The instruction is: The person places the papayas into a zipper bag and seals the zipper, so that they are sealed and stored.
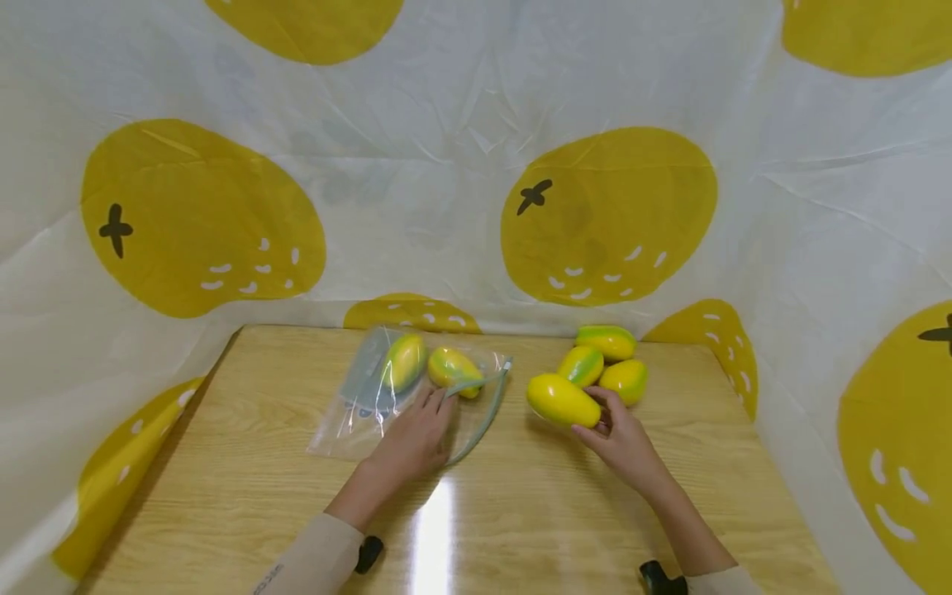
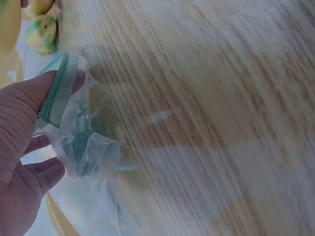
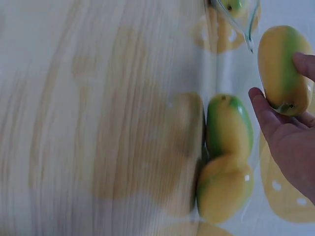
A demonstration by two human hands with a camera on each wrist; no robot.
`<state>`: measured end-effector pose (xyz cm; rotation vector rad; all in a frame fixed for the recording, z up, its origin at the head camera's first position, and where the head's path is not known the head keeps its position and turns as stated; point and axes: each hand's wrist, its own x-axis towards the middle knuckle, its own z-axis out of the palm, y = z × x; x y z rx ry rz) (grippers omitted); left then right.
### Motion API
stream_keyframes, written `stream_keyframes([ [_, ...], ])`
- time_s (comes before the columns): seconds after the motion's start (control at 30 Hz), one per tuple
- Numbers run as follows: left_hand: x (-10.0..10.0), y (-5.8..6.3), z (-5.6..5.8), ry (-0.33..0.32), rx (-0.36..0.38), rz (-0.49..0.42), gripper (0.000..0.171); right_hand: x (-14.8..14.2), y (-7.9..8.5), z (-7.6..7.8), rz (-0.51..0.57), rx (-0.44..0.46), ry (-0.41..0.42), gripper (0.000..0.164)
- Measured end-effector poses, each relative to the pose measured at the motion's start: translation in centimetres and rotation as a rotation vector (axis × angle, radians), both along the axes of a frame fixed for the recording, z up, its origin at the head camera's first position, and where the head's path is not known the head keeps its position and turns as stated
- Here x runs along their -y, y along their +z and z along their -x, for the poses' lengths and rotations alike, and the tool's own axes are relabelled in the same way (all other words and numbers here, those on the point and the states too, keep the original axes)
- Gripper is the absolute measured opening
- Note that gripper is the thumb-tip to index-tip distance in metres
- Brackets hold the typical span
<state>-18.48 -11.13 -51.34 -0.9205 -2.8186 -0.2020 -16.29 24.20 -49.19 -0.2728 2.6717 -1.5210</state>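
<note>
A clear zip bag (image 1: 338, 438) with a green zip edge lies at the left of the table, holding two yellow-green mangoes, one mango (image 1: 404, 364) upright and another mango (image 1: 452, 368) near the opening. My left hand (image 1: 416, 434) grips the bag's mouth. In the left wrist view, thumb and fingers pinch the green zip strip (image 2: 61, 91), which stands spread apart. Over to the right, my right hand (image 1: 628, 450) holds a mango (image 1: 561, 400) by its end, above the table; the right wrist view shows thumb and fingers around this mango (image 3: 278, 64).
Behind the right hand, three more mangoes sit close together: a far mango (image 1: 606, 342), a left mango (image 1: 580, 365) and a right mango (image 1: 626, 381). A white cloth (image 1: 416, 207) with yellow fruit prints stands around the wooden table (image 1: 558, 521).
</note>
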Motion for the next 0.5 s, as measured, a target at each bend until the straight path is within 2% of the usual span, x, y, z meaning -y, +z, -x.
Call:
stream_keyframes([
  [0.1, -0.1, 0.1, -0.1, -0.003, -0.013, 0.014, 0.083, 1.6, -0.3, 0.5, -0.060, 0.005, 0.010, 0.065],
  [0.33, -0.4, 0.5, -0.1, 0.009, -0.002, 0.026, 0.079, 4.2, -0.9, 1.6, -0.106, 0.040, 0.033, 0.064],
  [0.5, -0.5, 0.3, -0.2, 0.013, -0.004, 0.056, 0.086, 6.0, -1.4, 2.1, -0.135, 0.051, 0.058, 0.060],
])
